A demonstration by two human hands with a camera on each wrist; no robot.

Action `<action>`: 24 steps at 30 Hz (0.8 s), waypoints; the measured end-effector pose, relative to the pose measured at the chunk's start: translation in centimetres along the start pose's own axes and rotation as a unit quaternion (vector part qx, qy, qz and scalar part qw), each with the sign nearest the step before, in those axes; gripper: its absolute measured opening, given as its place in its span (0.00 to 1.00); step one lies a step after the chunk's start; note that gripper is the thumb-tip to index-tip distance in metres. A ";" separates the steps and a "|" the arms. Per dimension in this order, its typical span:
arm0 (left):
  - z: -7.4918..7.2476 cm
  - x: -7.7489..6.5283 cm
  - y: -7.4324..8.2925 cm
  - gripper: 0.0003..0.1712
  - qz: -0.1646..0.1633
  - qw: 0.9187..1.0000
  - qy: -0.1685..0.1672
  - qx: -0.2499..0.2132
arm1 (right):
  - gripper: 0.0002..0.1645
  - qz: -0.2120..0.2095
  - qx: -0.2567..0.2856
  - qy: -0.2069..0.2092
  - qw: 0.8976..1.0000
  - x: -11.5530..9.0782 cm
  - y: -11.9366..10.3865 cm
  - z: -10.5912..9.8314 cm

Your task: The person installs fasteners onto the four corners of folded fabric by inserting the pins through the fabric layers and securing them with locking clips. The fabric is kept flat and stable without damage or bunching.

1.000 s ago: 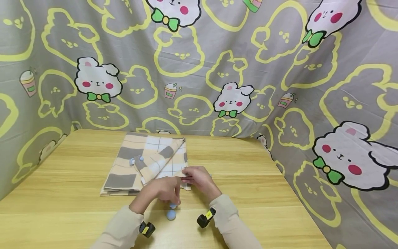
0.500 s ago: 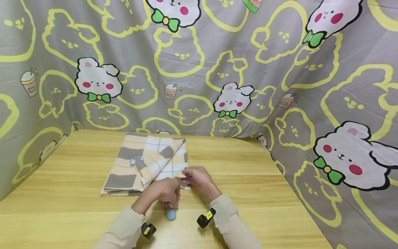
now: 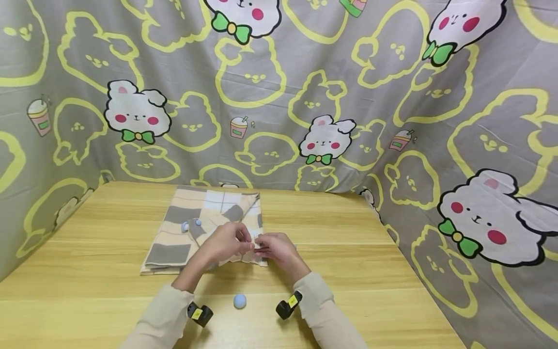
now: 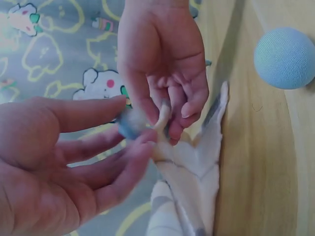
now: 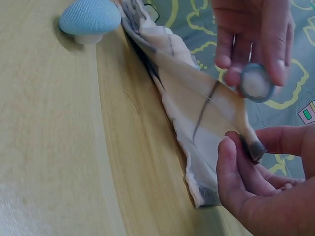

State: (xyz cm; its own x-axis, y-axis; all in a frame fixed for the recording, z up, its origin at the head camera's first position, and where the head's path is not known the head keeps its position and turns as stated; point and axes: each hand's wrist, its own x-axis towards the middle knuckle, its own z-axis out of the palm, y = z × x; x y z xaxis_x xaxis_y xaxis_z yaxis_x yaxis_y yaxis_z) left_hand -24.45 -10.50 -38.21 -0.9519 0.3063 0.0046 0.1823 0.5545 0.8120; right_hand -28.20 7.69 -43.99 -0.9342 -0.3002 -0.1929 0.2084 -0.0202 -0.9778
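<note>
A plaid cloth (image 3: 170, 254) in grey, peach and white lies folded on the table. My right hand (image 3: 279, 249) pinches a corner of it, raised off the table, between thumb and fingers. Just left of that corner, my left hand (image 3: 224, 241) holds a small round clip piece (image 5: 256, 83) by its edge, with a blue rim and pale centre. A blue mushroom-shaped clip (image 3: 240, 301) with a white stem (image 5: 88, 38) stands on the table nearer the body. Two more blue clip pieces, one at the fold (image 3: 198, 222) and one beside it (image 3: 185, 226), sit on the cloth's left part.
The wooden table (image 3: 348, 271) extends to both sides of the cloth. A grey curtain (image 3: 270, 116) with yellow outlines and white rabbits hangs behind it and at the sides. A black wrist camera (image 3: 200, 314) is strapped to each forearm.
My left hand picked the small clip piece up from beside the mushroom-shaped clip and brought it up to the cloth corner. My right hand kept its pinch in place.
</note>
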 end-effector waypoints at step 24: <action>1.0 1.7 -2.8 0.12 -0.025 0.992 0.096 -0.076 | 0.19 -0.004 -0.022 -0.005 1.000 0.2 0.0 -0.1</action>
State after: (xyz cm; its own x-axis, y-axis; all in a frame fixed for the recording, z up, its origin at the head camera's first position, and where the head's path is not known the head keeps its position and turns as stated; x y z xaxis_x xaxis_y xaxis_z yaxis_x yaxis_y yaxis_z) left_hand -26.30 -10.77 -41.04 -0.9910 0.1193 0.0616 0.1082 0.4382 0.8923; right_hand -28.45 7.75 -44.09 -0.9328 -0.3101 -0.1835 0.1871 0.0183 -0.9822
